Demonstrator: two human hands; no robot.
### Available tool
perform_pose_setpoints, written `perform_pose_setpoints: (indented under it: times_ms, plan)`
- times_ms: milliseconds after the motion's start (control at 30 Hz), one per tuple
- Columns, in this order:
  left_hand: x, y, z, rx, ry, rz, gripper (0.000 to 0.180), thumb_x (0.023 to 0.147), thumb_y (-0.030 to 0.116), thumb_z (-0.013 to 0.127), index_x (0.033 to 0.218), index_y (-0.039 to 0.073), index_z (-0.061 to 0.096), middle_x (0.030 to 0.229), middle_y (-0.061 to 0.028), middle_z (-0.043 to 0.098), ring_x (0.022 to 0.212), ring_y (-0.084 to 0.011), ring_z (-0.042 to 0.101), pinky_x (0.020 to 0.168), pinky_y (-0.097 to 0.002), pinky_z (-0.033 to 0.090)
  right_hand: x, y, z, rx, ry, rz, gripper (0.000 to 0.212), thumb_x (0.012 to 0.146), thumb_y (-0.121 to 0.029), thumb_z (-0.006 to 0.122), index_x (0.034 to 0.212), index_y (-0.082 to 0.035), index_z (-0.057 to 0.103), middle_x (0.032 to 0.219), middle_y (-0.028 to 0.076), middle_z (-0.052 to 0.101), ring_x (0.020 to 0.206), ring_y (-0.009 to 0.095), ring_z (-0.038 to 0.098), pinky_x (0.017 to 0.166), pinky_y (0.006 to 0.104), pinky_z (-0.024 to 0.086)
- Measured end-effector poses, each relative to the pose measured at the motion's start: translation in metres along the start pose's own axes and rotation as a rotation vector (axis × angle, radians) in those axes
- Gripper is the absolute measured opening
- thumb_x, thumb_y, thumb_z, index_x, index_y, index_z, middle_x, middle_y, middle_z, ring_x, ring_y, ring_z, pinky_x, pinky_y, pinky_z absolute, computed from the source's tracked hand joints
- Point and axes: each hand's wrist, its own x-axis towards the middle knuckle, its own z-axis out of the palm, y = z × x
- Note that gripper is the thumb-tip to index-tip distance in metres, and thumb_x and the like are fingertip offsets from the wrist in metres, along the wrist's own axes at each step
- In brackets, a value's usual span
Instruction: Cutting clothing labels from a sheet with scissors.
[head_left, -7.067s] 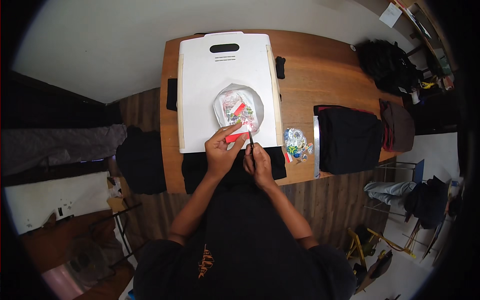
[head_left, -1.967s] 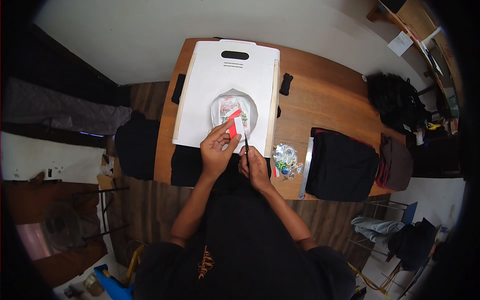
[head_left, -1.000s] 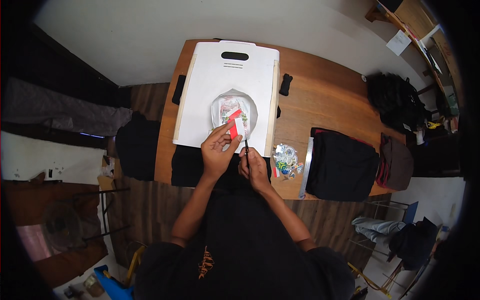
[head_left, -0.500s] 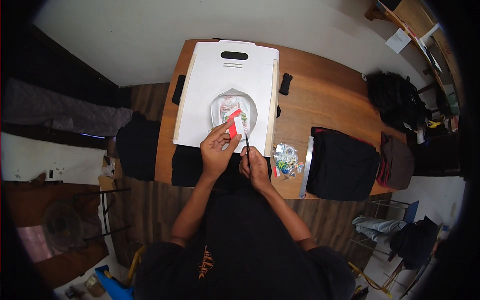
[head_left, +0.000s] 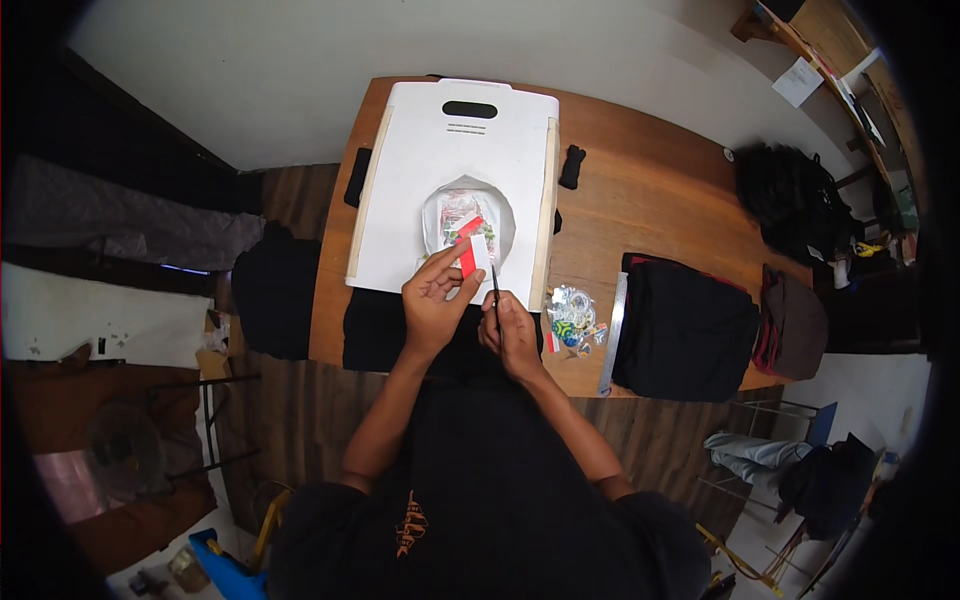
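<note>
My left hand (head_left: 430, 308) pinches a small red-and-white sticker piece (head_left: 474, 262) over the near edge of a round opening in a white plastic panel (head_left: 410, 150). Just to its right, my right hand (head_left: 514, 336) is closed around dark scissors (head_left: 496, 283), their slim blades pointing up beside the sticker's white edge. I cannot tell whether the blades touch it. Printed paper scraps (head_left: 460, 208) in red, green and white lie within the opening, partly hidden behind the piece I hold. A loose pile of cut round stickers (head_left: 573, 325) lies right of my right hand.
A metal ruler (head_left: 613, 335) rests against folded black cloth (head_left: 690, 330) on the wooden table (head_left: 640, 190). Farther right are a brown cloth bundle (head_left: 793, 322) and a black backpack (head_left: 795, 200). A small black roll (head_left: 571, 167) sits beside the panel.
Both hands stay almost in place. The red-and-white sticker piece and the scissors have shifted very slightly to the right.
</note>
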Motion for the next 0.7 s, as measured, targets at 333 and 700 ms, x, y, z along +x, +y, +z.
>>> perform_pose_setpoints:
  times_ms: [333,700]
  plan:
    - [-0.002,-0.002,0.0,-0.008,0.0,-0.014,0.045,0.087,-0.013,0.069,0.131,-0.008,0.059,0.123,-0.0126,0.063,0.091,-0.0089,0.066,0.08,-0.0222,0.055,-0.002,-0.001,0.001,-0.004,-0.001,0.011,0.035,0.111,-0.035,0.034,0.108,-0.004,0.051,0.06,-0.003,0.033,0.047,0.006,0.028,0.047,0.0219,0.029]
    - [-0.004,-0.013,-0.008,-0.003,-0.012,-0.028,0.047,0.088,-0.012,0.068,0.133,-0.01,0.056,0.123,-0.0142,0.063,0.094,-0.0109,0.067,0.084,-0.0242,0.055,-0.001,0.005,-0.003,0.021,0.0,-0.002,0.036,0.111,-0.035,0.034,0.109,-0.004,0.051,0.06,-0.003,0.033,0.047,0.006,0.029,0.047,0.0219,0.029]
